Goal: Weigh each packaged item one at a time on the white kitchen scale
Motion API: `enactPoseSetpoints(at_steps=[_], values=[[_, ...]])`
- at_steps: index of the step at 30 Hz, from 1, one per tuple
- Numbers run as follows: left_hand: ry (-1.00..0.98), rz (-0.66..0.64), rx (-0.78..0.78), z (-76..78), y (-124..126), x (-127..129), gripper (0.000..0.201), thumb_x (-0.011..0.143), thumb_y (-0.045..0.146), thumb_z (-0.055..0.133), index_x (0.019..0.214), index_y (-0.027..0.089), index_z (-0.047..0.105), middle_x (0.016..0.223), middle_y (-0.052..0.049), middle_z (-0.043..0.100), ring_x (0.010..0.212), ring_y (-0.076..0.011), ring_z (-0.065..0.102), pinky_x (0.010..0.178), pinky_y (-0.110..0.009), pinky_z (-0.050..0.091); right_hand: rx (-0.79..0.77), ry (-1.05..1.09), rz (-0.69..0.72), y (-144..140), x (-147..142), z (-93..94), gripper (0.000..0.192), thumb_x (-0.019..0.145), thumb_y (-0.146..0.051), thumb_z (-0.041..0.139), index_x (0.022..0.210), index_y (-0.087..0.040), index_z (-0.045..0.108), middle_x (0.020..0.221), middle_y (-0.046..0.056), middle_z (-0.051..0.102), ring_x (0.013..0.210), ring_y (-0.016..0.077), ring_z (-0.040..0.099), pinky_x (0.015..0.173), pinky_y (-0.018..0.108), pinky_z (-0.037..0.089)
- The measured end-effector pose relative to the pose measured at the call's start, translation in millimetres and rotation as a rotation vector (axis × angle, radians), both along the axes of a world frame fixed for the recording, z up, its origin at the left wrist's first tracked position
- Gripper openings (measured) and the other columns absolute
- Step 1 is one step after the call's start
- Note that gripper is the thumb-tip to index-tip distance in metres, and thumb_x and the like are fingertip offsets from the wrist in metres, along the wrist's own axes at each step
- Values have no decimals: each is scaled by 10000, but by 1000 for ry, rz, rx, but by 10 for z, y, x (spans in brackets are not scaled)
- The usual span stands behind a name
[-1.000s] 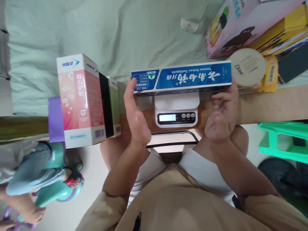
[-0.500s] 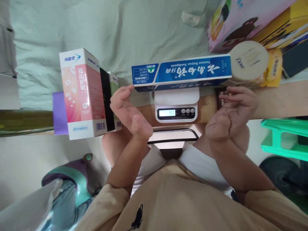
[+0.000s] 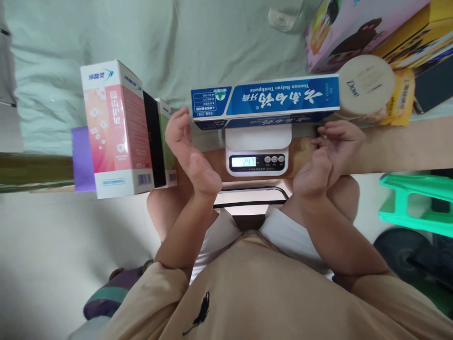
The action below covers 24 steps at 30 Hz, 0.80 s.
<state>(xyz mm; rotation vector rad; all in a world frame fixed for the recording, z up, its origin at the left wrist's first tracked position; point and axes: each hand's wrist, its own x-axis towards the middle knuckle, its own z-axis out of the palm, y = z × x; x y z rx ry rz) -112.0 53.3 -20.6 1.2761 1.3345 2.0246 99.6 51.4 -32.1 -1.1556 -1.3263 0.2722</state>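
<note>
Head view. Since the frame one second ago, both my hands have come off the toothpaste box [image 3: 265,100]: then they clasped its two ends, now they stand clear of it. The scale display [image 3: 248,162] has gone from a near-blank reading to a steady 247.

Grip state. My left hand [image 3: 189,153] is open, fingers loosely curled, palm turned toward the box's left end; it holds nothing and sits just beside that end, and I cannot tell whether a fingertip touches it. My right hand [image 3: 327,158] is half-curled under the box's right end and empty.

Position of the work item. The toothpaste box lies flat and lengthwise across the platform of the white kitchen scale [image 3: 258,151], overhanging it left and right. The scale stands on the near edge of the wooden shelf [image 3: 406,146].

Progress, as I judge it. Placement is done: the box rests unaided and a reading shows. What is left appears to be noting the figure and lifting the box off.

Containers. All cartons in view are shut, so their contents are not visible. At left stands a pink-and-white carton [image 3: 115,130], upright, with a black box [image 3: 153,141] and a green box [image 3: 165,141] touching behind it. At right, a round Dove tub [image 3: 366,87] lies on its side just beside the toothpaste box's end; pink and yellow cartons are stacked farther right.
</note>
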Motion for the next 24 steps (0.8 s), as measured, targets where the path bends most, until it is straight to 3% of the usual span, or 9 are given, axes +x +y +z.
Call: enactPoseSetpoints(at_steps=[6,10,17,24], values=[[23,-30,-170,-49,-1,-24,611,937,812,485,1397,412,517,1618,36,535,1655,-278,374,1411,-514,321,-94,20,-39,-5,3,-14,308,915,-442,480,1154,-253,527,1170,68,454,1081,199,523,873,399,493],[69,-2,-245,-63,13,-51,713,899,913,437,1417,426,496,1652,41,512,1672,-265,359,1424,-503,335,-98,1,-54,-7,35,-13,292,904,-405,485,1147,-248,522,1176,75,453,1117,211,504,923,427,510],[-55,-172,-157,-168,71,-93,650,976,802,499,1458,367,520,1603,42,560,1610,-261,446,1391,-438,372,-129,-125,-93,8,57,-59,347,844,-328,554,1181,-255,515,1302,94,442,1270,239,482,884,395,521],[-141,-132,-158,-220,140,-50,783,902,833,595,1443,271,526,1565,-64,590,1544,-272,518,1368,-402,402,-162,-128,-71,-8,16,-38,390,801,-260,574,1187,-229,522,1528,131,421,1399,259,505,1060,470,522]])
